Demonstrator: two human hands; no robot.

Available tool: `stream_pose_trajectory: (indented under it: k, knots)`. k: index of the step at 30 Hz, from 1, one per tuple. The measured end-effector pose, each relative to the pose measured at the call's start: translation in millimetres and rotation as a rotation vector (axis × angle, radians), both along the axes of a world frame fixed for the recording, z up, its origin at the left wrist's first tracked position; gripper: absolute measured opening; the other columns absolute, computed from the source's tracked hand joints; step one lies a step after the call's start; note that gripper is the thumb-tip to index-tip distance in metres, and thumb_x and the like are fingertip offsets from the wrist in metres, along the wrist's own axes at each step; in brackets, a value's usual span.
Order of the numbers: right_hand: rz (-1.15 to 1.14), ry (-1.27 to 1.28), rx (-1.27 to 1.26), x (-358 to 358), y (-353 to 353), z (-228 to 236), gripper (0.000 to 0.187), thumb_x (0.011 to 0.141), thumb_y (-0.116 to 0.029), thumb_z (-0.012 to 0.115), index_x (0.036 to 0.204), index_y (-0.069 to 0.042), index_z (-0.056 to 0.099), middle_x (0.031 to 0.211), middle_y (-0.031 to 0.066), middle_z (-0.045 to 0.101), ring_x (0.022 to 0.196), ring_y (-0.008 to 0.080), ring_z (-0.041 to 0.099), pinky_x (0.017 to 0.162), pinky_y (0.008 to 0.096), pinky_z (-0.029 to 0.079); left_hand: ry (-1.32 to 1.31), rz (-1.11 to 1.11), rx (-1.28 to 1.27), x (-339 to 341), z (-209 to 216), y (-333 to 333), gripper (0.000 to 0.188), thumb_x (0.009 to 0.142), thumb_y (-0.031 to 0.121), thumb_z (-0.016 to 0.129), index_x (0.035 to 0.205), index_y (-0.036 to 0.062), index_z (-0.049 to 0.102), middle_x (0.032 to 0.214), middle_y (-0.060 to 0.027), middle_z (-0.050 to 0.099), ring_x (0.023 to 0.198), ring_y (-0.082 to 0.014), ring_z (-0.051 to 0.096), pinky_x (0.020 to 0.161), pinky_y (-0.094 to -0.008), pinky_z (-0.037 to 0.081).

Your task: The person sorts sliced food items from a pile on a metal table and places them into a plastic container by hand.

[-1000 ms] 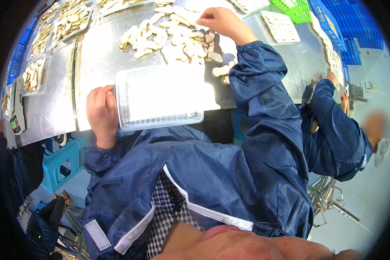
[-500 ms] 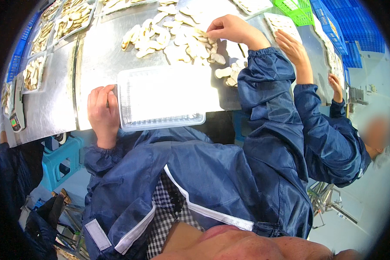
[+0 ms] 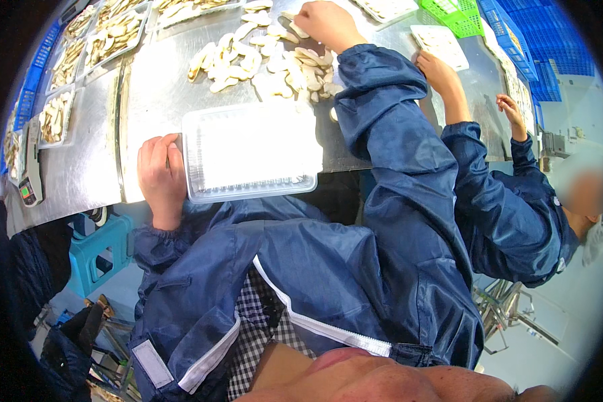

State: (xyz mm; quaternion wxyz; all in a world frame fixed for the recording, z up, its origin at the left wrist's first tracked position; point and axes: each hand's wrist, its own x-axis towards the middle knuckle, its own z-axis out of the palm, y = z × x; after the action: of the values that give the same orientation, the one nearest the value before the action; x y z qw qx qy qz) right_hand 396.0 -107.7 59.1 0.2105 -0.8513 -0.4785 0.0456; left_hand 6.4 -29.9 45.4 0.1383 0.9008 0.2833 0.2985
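My right hand (image 3: 328, 27) reaches over the far side of the steel table, its fingers pinched on a pale mushroom slice (image 3: 287, 15) at the edge of the pile. More mushroom slices (image 3: 230, 61) lie loose in a heap below and left of it. Close to me sits a clear plastic tray (image 3: 251, 189) at the table's near edge, its inside washed out by glare. Against the tray's left side rests my left hand (image 3: 161, 175), fingers curled together; what they hold, if anything, is hidden.
Filled trays of slices (image 3: 116, 39) line the far left, near a small scale (image 3: 28, 181). A co-worker's hand (image 3: 442, 77) works at the right, by a white tray (image 3: 439, 45) and a green basket (image 3: 459, 19). Blue crates (image 3: 549, 40) stand beyond. A turquoise stool (image 3: 100, 254) is below left.
My right hand has moved left and farther away across the pile, and its sleeve now covers slices on the right. My left hand and the tray have hardly moved. The co-worker's near hand has shifted left.
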Motion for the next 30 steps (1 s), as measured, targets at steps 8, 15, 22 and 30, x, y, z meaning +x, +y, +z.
stream_pose_trajectory:
  k: [8,15,22,30]
  knots:
    - [-0.092,-0.162,-0.040,-5,-28,24,0.028,0.083,-0.028,0.068,0.086,-0.001,0.075,0.084,0.0231,0.072,0.081,0.0400,0.070,0.078,0.0485,0.054,0.003,0.006,0.024,-5,-1,2,0.017,0.089,0.003,0.061,0.102,0.0022,0.071,0.097,-0.0155,0.066,0.091,-0.0340,0.062,0.082,-0.0417,0.050]
    - [-0.021,-0.112,0.085,5,-10,-4,0.026,0.083,-0.025,0.065,0.084,-0.001,0.075,0.080,0.0235,0.071,0.077,0.0423,0.069,0.075,0.0494,0.054,-0.017,-0.008,-0.011,7,0,-2,0.017,0.090,0.003,0.060,0.102,0.0018,0.071,0.097,-0.0159,0.066,0.092,-0.0343,0.062,0.082,-0.0423,0.050]
    - [0.228,-0.273,0.265,-8,61,-45,0.021,0.081,-0.023,0.068,0.081,-0.003,0.074,0.085,0.0226,0.070,0.085,0.0435,0.067,0.078,0.0531,0.053,0.008,0.012,0.022,-5,1,2,0.017,0.089,0.002,0.061,0.102,0.0019,0.071,0.097,-0.0156,0.066,0.091,-0.0341,0.063,0.081,-0.0424,0.050]
    - [0.075,0.226,0.181,8,49,-41,0.028,0.079,-0.025,0.079,0.091,-0.002,0.070,0.079,0.0155,0.069,0.073,0.0296,0.065,0.070,0.0427,0.053,-0.021,0.005,0.016,-4,-1,1,0.016,0.089,0.004,0.061,0.102,0.0036,0.072,0.096,-0.0143,0.067,0.089,-0.0335,0.063,0.080,-0.0415,0.051]
